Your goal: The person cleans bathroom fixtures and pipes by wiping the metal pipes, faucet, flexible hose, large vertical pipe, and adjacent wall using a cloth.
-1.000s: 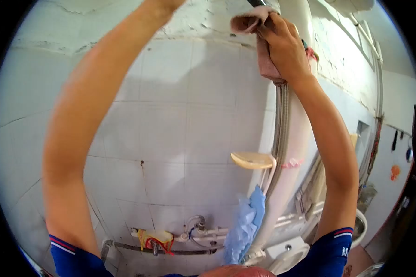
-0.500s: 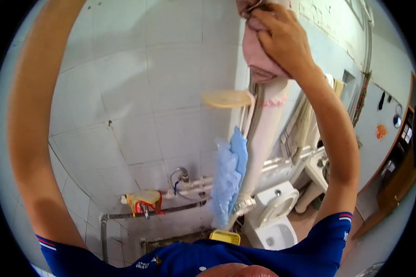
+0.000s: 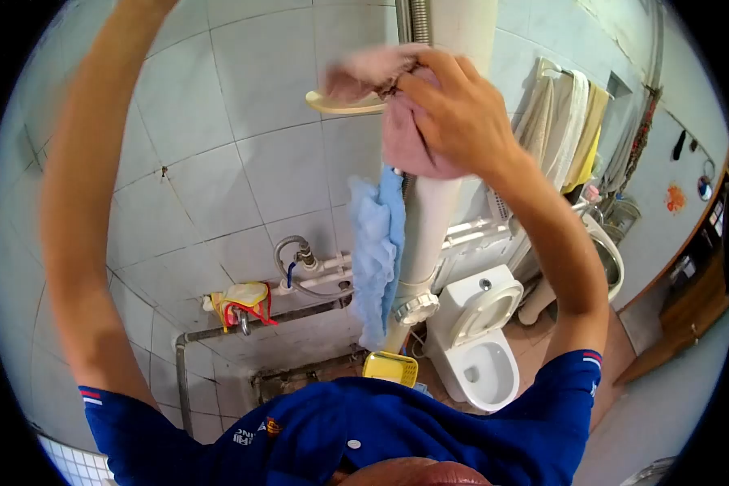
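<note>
Head view: the right hand (image 3: 462, 117) pinches a cloth (image 3: 413, 138) between curled fingers, in front of the pipe (image 3: 436, 219) and close to the shelf (image 3: 322, 104). Likely light, limp and hard to damage, it is best gripped at its gathered middle. It looks dusty pink and creased, one end blurred. The left hand is out of frame; its grip cannot be told.
</note>
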Demonstrator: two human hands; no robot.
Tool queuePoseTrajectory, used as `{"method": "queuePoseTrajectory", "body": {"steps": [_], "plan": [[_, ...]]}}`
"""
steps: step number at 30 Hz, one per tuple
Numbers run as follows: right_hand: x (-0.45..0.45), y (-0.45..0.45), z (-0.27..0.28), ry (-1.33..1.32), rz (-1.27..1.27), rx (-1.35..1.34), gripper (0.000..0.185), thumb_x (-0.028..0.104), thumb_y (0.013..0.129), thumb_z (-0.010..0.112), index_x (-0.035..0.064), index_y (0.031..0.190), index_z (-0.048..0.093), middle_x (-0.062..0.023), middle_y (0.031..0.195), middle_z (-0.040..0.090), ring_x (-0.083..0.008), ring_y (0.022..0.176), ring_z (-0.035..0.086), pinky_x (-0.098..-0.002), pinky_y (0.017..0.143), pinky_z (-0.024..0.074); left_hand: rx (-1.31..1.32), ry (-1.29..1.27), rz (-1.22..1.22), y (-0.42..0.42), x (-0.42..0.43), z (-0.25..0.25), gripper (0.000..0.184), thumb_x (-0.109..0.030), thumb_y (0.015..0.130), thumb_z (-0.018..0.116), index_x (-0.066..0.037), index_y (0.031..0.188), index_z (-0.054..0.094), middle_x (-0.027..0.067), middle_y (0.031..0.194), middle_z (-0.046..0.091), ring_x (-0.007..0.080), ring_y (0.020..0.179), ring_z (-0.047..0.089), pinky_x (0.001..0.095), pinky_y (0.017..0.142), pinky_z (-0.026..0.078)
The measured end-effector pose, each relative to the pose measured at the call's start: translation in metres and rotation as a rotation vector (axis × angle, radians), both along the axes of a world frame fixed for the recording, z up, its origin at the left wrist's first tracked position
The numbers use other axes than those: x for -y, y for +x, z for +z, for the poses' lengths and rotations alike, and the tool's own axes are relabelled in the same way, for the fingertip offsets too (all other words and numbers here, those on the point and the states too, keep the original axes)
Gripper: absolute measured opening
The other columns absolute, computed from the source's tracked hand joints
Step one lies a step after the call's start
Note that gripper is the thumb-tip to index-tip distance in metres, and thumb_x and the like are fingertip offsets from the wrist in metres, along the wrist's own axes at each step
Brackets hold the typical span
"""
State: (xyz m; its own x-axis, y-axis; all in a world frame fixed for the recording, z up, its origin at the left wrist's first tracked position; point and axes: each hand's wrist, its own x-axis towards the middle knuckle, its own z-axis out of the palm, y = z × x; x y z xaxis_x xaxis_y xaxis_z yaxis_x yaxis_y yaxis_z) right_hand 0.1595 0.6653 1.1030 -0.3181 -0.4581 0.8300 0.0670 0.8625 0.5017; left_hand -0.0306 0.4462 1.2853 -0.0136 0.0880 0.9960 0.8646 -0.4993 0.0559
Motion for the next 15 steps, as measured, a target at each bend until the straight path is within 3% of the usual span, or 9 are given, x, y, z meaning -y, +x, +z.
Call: {"method": "queuePoseTrajectory", "body": {"steps": [4,5,6,8,9,11,15], "plan": [[-0.001,0.017,-0.023,-0.239,0.019,-0.002,0.015,0.013,0.079,0.064,0.0112,0.094,0.064,-0.0084,0.102,0.057,-0.0288,0.083,0.062,-0.0392,0.064,0.0530,0.018,-0.096,0.162,-0.007,-0.018,-0.043,0.079,-0.032,0.089,0.063,-0.012,0.152,0.020,0.0163,0.147,0.037,0.0283,0.122,0.048,0.0426,0.099,0.042],[0.000,0.019,-0.028,-0.315,0.072,0.029,0.019,0.009,0.076,0.067,0.0043,0.093,0.063,-0.0171,0.109,0.058,-0.0356,0.093,0.061,-0.0409,0.076,0.0514,0.061,-0.112,0.145,-0.022,-0.025,-0.045,0.074,-0.036,0.088,0.065,-0.011,0.148,0.028,0.0151,0.141,0.041,0.0270,0.117,0.050,0.0408,0.094,0.045],[-0.001,0.019,-0.028,-0.288,0.125,-0.011,0.016,0.008,0.075,0.068,0.0031,0.089,0.063,-0.0186,0.111,0.059,-0.0354,0.093,0.061,-0.0408,0.075,0.0521,0.086,-0.116,0.128,-0.031,-0.026,-0.031,0.070,-0.040,0.087,0.067,-0.011,0.144,0.036,0.0140,0.136,0.046,0.0257,0.112,0.052,0.0391,0.088,0.048],[0.002,0.022,-0.034,-0.318,0.114,-0.033,0.018,0.007,0.072,0.068,0.0050,0.091,0.066,-0.0169,0.109,0.061,-0.0344,0.090,0.063,-0.0398,0.070,0.0530,0.184,-0.123,0.120,-0.005,-0.033,-0.016,0.064,-0.040,0.095,0.058,0.002,0.139,0.039,0.0100,0.129,0.049,0.0191,0.104,0.055,0.0299,0.086,0.047],[0.005,0.026,-0.036,-0.328,0.138,-0.025,0.022,0.006,0.071,0.067,0.0064,0.093,0.067,-0.0155,0.107,0.061,-0.0333,0.088,0.063,-0.0398,0.069,0.0528,0.136,-0.084,0.135,0.009,-0.033,-0.002,0.064,-0.040,0.095,0.058,0.002,0.139,0.039,0.0100,0.129,0.049,0.0191,0.104,0.055,0.0299,0.086,0.047],[0.007,0.032,-0.041,-0.354,0.159,0.014,0.027,0.006,0.070,0.066,0.0087,0.096,0.067,-0.0127,0.104,0.060,-0.0316,0.088,0.062,-0.0395,0.068,0.0524,0.285,-0.108,-0.027,0.031,-0.034,0.022,0.070,-0.046,0.095,0.055,-0.001,0.145,0.033,0.0127,0.138,0.043,0.0240,0.108,0.056,0.0346,0.089,0.048],[0.002,0.039,-0.056,-0.363,0.186,0.080,0.021,0.010,0.073,0.067,0.0086,0.093,0.064,-0.0105,0.099,0.058,-0.0298,0.082,0.060,-0.0398,0.063,0.0516,0.314,0.059,-0.173,0.051,-0.041,0.089,0.063,-0.046,0.093,0.059,-0.004,0.137,0.043,0.0117,0.134,0.048,0.0231,0.106,0.057,0.0360,0.087,0.050]]}}
